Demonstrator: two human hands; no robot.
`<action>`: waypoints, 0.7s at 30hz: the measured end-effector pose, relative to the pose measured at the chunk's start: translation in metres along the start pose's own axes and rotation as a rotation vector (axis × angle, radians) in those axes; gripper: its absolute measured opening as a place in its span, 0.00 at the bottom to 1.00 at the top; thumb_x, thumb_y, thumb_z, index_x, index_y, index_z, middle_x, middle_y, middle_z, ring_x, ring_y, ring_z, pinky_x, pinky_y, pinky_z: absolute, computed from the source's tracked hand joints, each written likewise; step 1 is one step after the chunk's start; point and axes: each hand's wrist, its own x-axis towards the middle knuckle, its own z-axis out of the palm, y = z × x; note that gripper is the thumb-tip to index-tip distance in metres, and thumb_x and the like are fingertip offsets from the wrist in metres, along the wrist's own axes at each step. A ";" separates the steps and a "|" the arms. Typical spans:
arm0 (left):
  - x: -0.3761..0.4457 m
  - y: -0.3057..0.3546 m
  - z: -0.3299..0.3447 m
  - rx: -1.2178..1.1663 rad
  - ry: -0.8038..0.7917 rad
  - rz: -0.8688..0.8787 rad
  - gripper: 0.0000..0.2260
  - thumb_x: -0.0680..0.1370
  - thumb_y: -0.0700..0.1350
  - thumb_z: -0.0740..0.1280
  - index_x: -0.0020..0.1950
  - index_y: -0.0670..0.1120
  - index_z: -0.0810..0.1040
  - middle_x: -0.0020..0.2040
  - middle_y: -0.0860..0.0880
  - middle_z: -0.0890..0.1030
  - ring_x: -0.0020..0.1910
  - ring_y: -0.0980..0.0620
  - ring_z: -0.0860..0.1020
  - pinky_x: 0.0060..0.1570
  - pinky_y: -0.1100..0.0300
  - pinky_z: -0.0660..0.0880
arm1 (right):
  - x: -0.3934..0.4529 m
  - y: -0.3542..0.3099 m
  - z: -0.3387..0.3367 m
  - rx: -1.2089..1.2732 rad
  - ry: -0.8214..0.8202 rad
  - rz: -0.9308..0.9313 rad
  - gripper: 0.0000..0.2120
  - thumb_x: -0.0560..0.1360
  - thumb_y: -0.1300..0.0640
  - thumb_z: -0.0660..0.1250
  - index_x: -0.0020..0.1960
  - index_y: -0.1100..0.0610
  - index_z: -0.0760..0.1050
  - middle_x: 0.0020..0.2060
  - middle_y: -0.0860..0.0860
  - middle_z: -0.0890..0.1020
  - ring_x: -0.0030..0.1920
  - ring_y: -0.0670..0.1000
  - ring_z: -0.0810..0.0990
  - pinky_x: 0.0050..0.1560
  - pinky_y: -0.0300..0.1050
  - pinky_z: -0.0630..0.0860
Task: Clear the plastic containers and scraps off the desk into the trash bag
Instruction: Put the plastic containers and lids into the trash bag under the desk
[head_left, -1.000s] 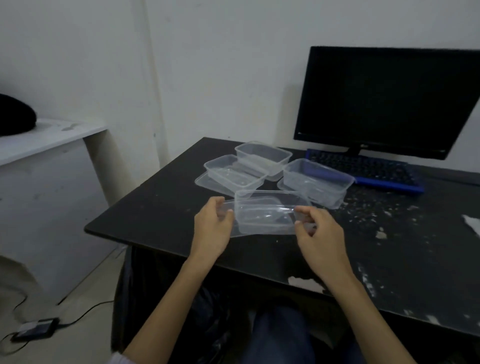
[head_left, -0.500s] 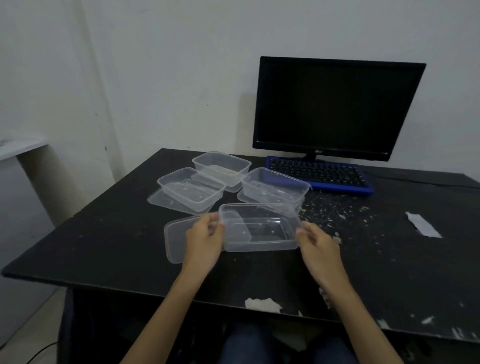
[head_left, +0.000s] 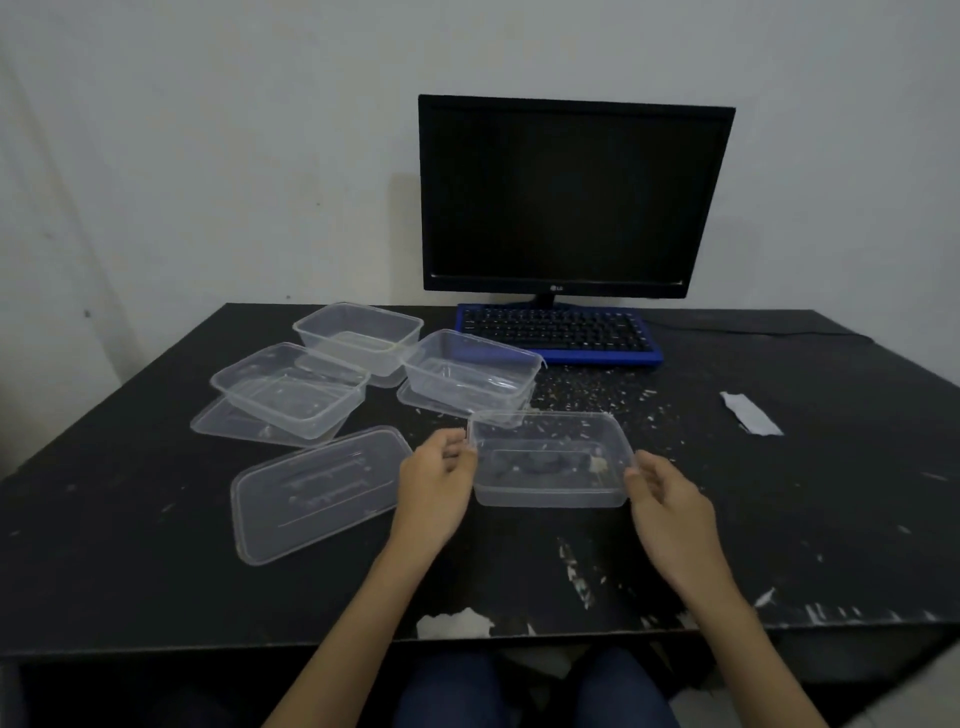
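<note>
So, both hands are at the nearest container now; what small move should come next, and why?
Probably lift the nearest container off the desk and bring it toward the body. The left hand and right hand already hold its two short ends, and it sits apart from the loose lid. No trash bag is visible in this view.

Left hand (head_left: 434, 486) and right hand (head_left: 670, 512) are gripping clear container (head_left: 550, 462) by its ends on black table (head_left: 130, 545); loose lid (head_left: 317, 491) is lying just left.
</note>
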 end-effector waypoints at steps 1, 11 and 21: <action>0.000 0.000 -0.006 0.009 0.016 0.005 0.13 0.79 0.44 0.63 0.63 0.46 0.74 0.53 0.52 0.78 0.47 0.61 0.74 0.46 0.71 0.68 | -0.001 -0.005 0.001 -0.035 0.028 -0.029 0.20 0.80 0.54 0.59 0.71 0.57 0.67 0.66 0.53 0.74 0.63 0.49 0.73 0.64 0.44 0.68; -0.002 -0.030 -0.116 0.210 0.337 -0.132 0.13 0.77 0.44 0.64 0.61 0.43 0.77 0.58 0.45 0.79 0.59 0.47 0.76 0.57 0.59 0.68 | -0.010 -0.097 0.065 -0.074 -0.126 -0.375 0.16 0.78 0.55 0.61 0.66 0.54 0.72 0.61 0.50 0.75 0.56 0.44 0.74 0.56 0.37 0.73; -0.015 -0.057 -0.157 0.348 0.304 -0.354 0.23 0.78 0.48 0.63 0.70 0.40 0.66 0.65 0.38 0.73 0.65 0.40 0.69 0.60 0.49 0.68 | -0.023 -0.121 0.148 -0.405 -0.568 -0.248 0.17 0.78 0.53 0.56 0.64 0.58 0.69 0.55 0.56 0.76 0.54 0.57 0.75 0.50 0.49 0.72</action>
